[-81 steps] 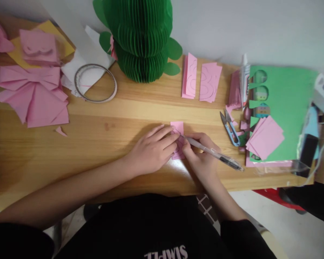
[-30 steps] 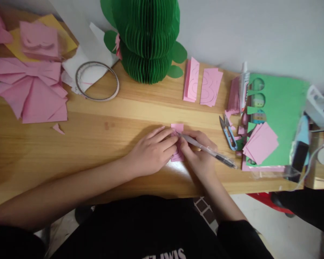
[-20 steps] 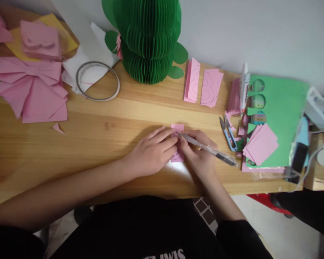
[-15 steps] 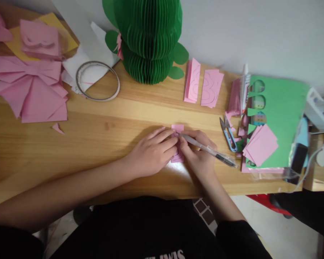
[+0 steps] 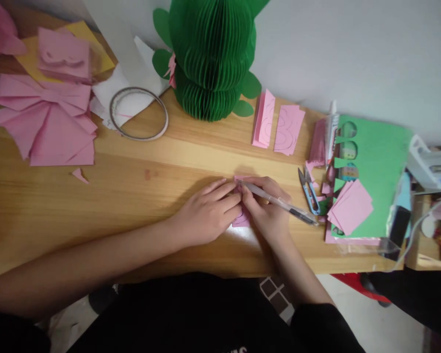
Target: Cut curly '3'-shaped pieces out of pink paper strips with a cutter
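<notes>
A small pink paper piece [image 5: 241, 219] lies on the wooden table, partly covered by both hands; a dark drawn curve shows near its lower end. My left hand [image 5: 209, 211] rests flat on its left side, fingers stretched out over the paper. In my right hand [image 5: 268, 208] is a pen [image 5: 279, 201], pinched near its tip, which touches the paper's upper part. The pen slants down to the right. Beyond the hands stand folded pink papers [image 5: 263, 120] and a pink paper [image 5: 288, 130] with rounded outlines drawn on it.
Thread snips [image 5: 309, 191], a glue tube [image 5: 331, 132], a green sheet [image 5: 384, 196] and loose pink cards [image 5: 351, 207] lie to the right. A green honeycomb paper figure [image 5: 213, 59] stands at the back. On the left are a tape roll [image 5: 165, 128] and a pink paper bow [image 5: 59, 139].
The whole view has shifted and tilted slightly. The pen tip stays at the paper's upper part, and the right hand has moved only a little; the left hand keeps its place on the paper.
</notes>
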Motion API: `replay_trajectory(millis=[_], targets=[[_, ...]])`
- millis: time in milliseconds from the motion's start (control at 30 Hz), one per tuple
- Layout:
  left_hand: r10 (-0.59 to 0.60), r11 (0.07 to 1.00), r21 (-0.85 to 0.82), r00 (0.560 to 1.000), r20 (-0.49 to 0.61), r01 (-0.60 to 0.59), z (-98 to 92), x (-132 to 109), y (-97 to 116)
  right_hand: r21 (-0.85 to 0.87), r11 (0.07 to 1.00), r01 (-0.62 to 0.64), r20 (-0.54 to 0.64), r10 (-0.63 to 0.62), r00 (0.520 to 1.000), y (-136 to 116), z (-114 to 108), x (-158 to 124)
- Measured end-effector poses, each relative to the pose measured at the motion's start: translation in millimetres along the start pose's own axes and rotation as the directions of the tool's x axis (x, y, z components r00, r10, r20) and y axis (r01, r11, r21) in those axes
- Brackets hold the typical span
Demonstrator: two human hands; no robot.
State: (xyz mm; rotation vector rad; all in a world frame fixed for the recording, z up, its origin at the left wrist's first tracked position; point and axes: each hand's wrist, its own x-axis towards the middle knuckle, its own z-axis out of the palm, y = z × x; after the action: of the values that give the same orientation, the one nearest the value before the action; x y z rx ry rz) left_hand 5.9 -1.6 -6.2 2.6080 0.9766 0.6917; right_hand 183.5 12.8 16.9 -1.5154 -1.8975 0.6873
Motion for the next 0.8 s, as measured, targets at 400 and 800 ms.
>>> replay_trajectory(millis=[400, 800], targets=[[-0.004, 1.000, -0.016, 1.000, 0.009, 0.004, -0.1, 0.6, -0.4, 0.127, 0.990, -0.068, 0.079, 0.058, 0.995, 4.9, -3.0, 8.4], [0.008, 1.000, -0.006, 0.999, 0.037, -0.008, -2.2, -0.5, -1.2, 0.130, 0.986, -0.109, 0.030, 0.106, 0.994, 3.8, -3.4, 5.4]])
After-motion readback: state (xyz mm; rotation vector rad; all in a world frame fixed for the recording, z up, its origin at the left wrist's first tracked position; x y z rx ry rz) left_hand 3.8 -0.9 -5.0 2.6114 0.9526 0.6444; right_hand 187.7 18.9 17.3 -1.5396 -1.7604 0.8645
